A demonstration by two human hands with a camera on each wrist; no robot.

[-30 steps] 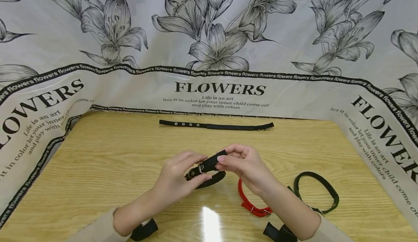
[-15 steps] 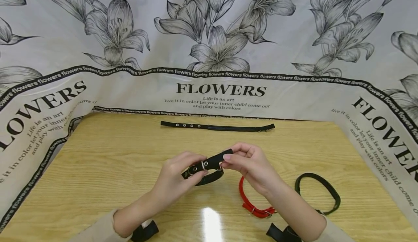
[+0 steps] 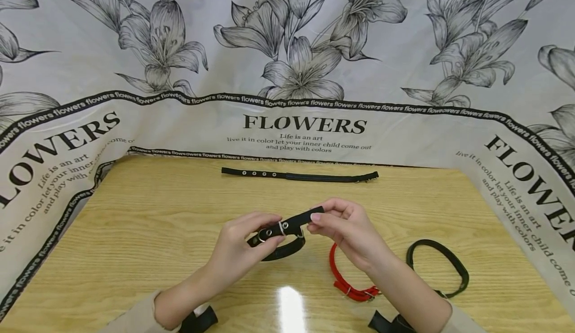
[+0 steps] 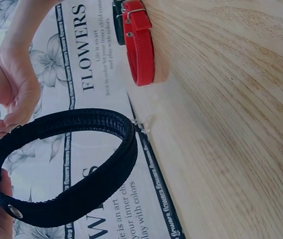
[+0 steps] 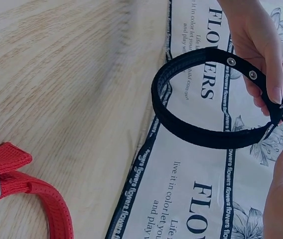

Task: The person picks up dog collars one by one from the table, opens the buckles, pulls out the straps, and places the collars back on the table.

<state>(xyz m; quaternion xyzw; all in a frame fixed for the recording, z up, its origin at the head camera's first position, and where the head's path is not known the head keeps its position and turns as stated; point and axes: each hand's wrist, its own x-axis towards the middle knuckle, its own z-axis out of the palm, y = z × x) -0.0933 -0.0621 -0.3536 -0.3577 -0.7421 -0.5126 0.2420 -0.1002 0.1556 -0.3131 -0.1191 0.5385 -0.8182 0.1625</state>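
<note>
A black collar [image 3: 287, 249] with metal eyelets and a buckle is held in the air as a closed loop, its strap end passed through the buckle. My left hand [image 3: 238, 243] pinches it beside the buckle, thumb below and fingers above. With thumb and fingers, my right hand [image 3: 350, 228] pinches the strap's free end. The right wrist view shows the black loop [image 5: 211, 139] with eyelets along the strap. In the left wrist view the loop [image 4: 96, 184] hangs toward the camera, the buckle partly hidden by fingers.
A red buckled collar [image 3: 352, 290] and a dark green collar [image 3: 462, 268] lie at the right. An unbuckled black collar [image 3: 310, 176] lies straight along the back of the wooden table [image 3: 148, 213]. Black straps sit by both forearms. A flower-printed cloth [image 3: 305, 133] hangs behind.
My right hand has moved slightly right with the strap end, drawing more strap through the buckle; another eyelet shows past it. My left hand keeps its hold.
</note>
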